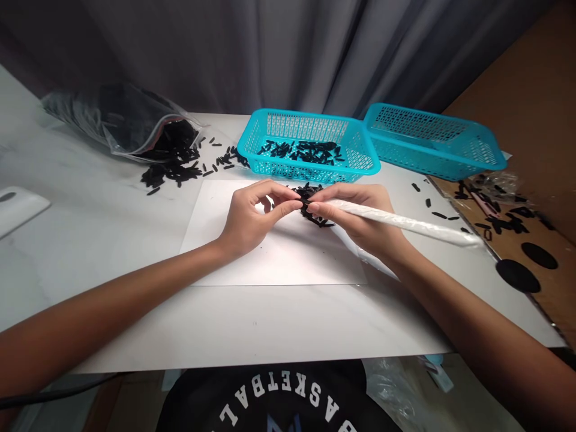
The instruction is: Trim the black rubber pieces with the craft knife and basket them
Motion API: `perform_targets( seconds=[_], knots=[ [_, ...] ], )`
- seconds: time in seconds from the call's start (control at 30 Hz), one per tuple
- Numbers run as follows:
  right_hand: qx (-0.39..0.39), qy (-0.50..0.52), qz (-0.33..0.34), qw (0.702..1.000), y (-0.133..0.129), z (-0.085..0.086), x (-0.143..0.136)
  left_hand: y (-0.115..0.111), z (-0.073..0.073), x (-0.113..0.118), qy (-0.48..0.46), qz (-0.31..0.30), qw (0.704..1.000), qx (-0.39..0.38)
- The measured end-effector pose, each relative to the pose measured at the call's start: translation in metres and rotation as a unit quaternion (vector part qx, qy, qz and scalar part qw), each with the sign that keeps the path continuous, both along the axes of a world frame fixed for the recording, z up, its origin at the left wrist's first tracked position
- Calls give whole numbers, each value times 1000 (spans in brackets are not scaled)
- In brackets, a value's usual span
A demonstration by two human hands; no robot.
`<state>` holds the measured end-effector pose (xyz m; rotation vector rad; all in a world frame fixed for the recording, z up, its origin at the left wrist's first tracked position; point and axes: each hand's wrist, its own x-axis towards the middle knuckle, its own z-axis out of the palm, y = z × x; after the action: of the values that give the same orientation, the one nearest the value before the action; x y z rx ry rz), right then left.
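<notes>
My left hand (pixel 252 216) pinches a small black piece (pixel 304 200) between thumb and fingertips. Opposite it, my right hand (pixel 364 216) is closed around a long white stick wrapped in wrinkled plastic (pixel 405 223), its near end hidden by the fingers. The right fingertips meet the black piece too, or come very close to it. Just behind the fingertips lies a pile of small black oblong pieces (pixel 320 222), partly covered by the hands. Beneath both hands is a white sheet (pixel 270 267) on the table.
A blue basket (pixel 310 174) with black pieces stands behind the hands, a second blue basket (pixel 436 159) to its right. Back left, an open plastic bag (pixel 130 120) spills black pieces. Black ovals (pixel 517 275) and scraps lie on brown board (pixel 560 294) at right.
</notes>
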<state>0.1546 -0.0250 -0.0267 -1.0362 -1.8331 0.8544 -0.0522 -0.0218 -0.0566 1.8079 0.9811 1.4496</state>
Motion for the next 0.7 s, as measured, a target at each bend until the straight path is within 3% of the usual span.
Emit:
perform_targets(
  seconds=[0.2,0.7],
  knots=[
    [-50,52,20,997,1,-1,0,-1,2,0,1,-1,1000,-1],
    [-92,83,49,991,0,2,0,-1,2,0,-5,-14,999,-29]
  ],
)
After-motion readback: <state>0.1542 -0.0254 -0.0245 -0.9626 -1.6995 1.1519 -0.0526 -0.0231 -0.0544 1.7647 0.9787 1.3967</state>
